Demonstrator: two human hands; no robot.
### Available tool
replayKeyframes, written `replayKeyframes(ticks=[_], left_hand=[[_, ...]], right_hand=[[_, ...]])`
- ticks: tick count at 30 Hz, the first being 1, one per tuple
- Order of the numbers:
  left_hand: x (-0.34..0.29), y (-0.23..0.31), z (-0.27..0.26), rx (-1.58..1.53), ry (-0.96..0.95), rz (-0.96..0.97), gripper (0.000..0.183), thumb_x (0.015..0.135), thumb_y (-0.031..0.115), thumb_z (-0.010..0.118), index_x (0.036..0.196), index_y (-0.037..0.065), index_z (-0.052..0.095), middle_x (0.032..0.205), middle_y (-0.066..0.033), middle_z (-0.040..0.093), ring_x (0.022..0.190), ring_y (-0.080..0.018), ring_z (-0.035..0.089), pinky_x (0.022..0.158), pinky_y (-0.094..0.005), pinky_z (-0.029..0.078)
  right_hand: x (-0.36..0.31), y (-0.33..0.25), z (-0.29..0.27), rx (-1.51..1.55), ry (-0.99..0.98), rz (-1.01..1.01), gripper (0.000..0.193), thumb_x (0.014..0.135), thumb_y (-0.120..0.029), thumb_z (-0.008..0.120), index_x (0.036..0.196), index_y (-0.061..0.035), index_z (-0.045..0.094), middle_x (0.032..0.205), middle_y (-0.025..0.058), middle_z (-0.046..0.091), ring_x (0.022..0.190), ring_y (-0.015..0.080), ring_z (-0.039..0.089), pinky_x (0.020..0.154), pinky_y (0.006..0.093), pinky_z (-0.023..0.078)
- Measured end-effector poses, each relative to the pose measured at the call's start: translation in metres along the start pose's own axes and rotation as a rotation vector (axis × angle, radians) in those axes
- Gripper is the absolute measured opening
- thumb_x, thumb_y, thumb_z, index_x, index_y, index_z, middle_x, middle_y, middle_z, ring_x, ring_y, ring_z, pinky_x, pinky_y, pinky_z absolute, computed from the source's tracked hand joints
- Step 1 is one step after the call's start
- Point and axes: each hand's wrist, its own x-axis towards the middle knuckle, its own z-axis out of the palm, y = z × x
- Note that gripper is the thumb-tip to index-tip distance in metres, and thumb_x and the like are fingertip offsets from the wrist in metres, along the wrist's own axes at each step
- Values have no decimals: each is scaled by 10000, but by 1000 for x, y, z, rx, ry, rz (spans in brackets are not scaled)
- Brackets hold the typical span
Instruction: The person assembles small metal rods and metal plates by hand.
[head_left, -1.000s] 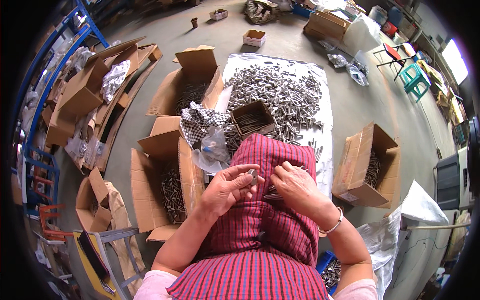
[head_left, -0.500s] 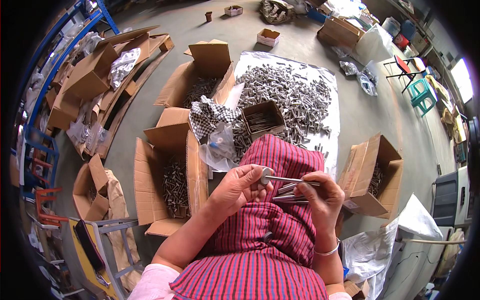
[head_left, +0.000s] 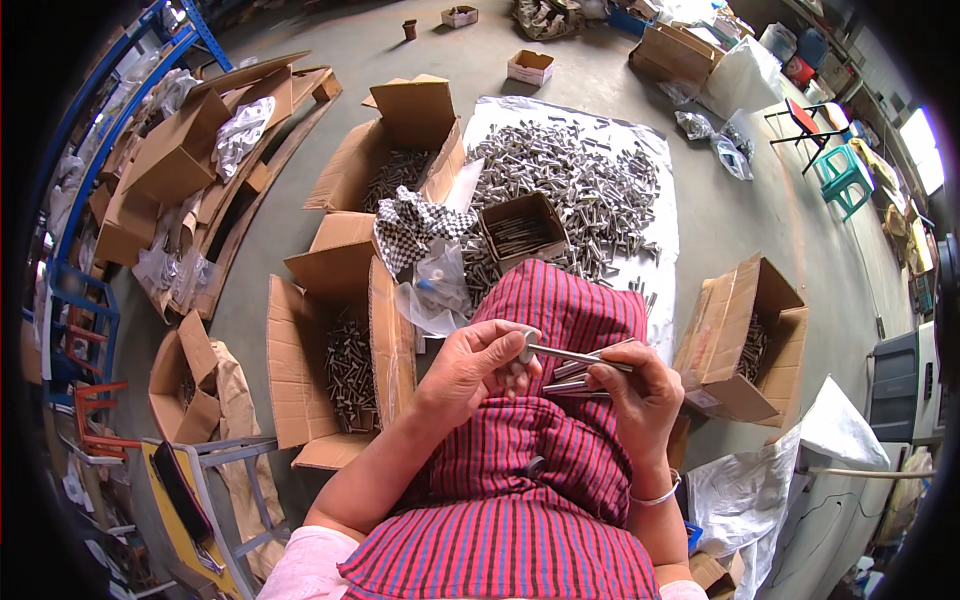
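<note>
Centrally, a round metal disc [head_left: 531, 341] sits pinched in the left hand [head_left: 468, 372], meeting a metal rod [head_left: 580, 355] that the right hand's [head_left: 645, 395] fingers grip. Beyond, a small brown box [head_left: 549, 251] stands amid heaped pins [head_left: 560, 165], nearer the white sheet's [head_left: 657, 300] left edge; rightward, a carton [head_left: 712, 330] bears an unreadable label [head_left: 703, 398].

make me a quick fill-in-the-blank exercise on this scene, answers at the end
1. The metal piece in the left hand is ____ in outline.
2. A metal rod in the right hand points toward the ____ side of the picture.
3. The bracelet is on the ____ wrist.
4. The plastic stool is coloured ____.

Missing words: round; left; right; green.
</note>
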Motion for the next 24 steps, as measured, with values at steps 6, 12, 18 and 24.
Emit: replayKeyframes(ticks=[6, 12, 18, 24], left_hand=[[2, -4, -4, 56, 36, 23, 250, 886, 195, 566, 1017, -18, 571, 802, -107, 638, 616, -117, 581, 573, -223, 482], [0, -5, -11, 50, 10, 10, 221, 880, 158, 576, 1018, -15, 573, 803, -97, 640, 635, -113, 584, 589, -219, 481], [-4, -5, -8, 188, 29, 125, 274, 840, 84, 614, 1086, -20, 552, 887, -113, 639, 728, -128, 607, 651, -241, 501], [-6, -1, -5, 139, -2, 100, 347, 823, 41, 616, 1149, -22, 515, 968, -100, 622, 835, -145, 616, 728, -252, 513]], right_hand=[[-1, 7, 4, -265, 28, -163, 130, 749, -30, 688, 812, -8, 576, 671, 96, 584, 569, 188, 585, 512, 266, 446], [2, 0, 9, -410, -7, -323, 134, 773, -59, 671, 755, -14, 546, 632, 94, 556, 513, 203, 537, 472, 300, 413], [-10, 10, 15, -289, 83, -5, 253, 857, -121, 597, 649, -13, 503, 522, 55, 484, 436, 117, 446, 415, 270, 324], [-17, 19, 23, -25, 140, 194, 357, 934, -197, 494, 610, -49, 472, 487, -37, 411, 417, 24, 333, 385, 212, 219]])
